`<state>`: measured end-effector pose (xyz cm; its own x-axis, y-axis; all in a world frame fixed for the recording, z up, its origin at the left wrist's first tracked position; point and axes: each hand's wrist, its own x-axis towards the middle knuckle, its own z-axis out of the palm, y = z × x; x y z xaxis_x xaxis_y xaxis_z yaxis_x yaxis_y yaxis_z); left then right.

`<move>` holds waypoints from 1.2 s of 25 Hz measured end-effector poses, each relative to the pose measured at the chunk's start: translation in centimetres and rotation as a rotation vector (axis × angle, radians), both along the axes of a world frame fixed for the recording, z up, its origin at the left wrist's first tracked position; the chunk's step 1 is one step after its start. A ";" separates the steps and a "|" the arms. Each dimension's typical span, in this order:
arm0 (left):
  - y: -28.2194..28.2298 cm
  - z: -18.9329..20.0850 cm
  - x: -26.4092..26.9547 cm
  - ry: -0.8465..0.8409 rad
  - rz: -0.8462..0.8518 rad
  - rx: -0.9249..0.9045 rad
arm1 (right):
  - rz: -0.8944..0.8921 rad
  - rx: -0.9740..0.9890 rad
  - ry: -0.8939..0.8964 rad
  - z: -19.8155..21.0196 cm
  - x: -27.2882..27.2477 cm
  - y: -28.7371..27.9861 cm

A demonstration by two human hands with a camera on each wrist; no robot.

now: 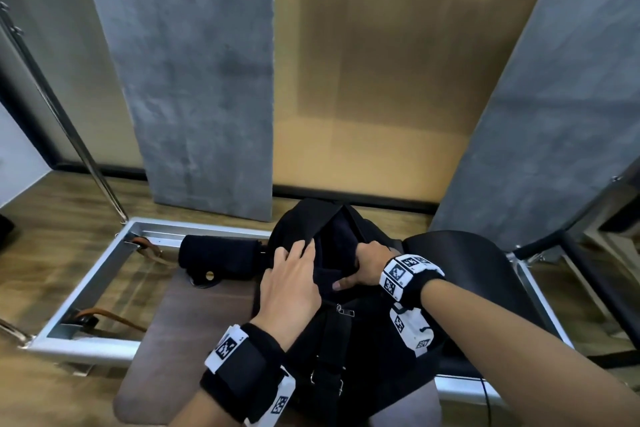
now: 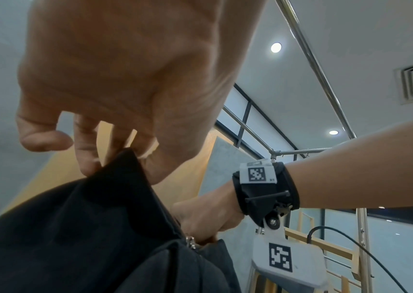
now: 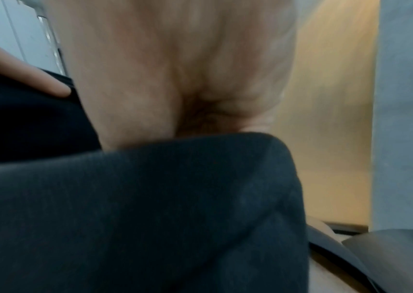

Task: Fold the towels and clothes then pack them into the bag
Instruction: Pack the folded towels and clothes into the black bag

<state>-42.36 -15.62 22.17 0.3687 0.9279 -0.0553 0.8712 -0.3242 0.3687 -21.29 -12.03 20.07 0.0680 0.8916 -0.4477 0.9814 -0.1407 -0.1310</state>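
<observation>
A black backpack [image 1: 346, 340] stands open-mouthed on a small brown table [image 1: 194, 322]. My left hand [image 1: 301, 250] grips the left rim of its opening; in the left wrist view the fingers [image 2: 87, 154] pinch that black edge [image 2: 105, 198]. My right hand [image 1: 363, 267] is curled into the opening and holds dark cloth [image 3: 150, 208] there, thumb pointing left. In the right wrist view this dark grey cloth fills the lower frame under the hand [image 3: 175, 89]. What lies deeper in the bag is hidden.
A dark folded bundle [image 1: 214, 260] lies on the table just left of the bag. A black chair seat [image 1: 467, 274] sits to the right. A silver metal frame [image 1: 104, 271] lies on the wooden floor, with a slanted pole [image 1: 52, 97] and grey wall panels [image 1: 207, 97] behind.
</observation>
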 end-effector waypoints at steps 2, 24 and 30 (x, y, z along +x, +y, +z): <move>0.2 -0.2 -0.1 -0.021 -0.016 0.018 | 0.034 0.008 0.028 2.0 -0.5 -0.1; 9.9 -14.7 -16.7 -1.181 0.877 -0.555 | 0.015 -0.020 0.126 -6.4 -25.4 14.3; 11.3 -15.9 -17.5 -1.214 0.864 -0.754 | -0.082 -0.094 0.132 -9.9 -26.8 13.6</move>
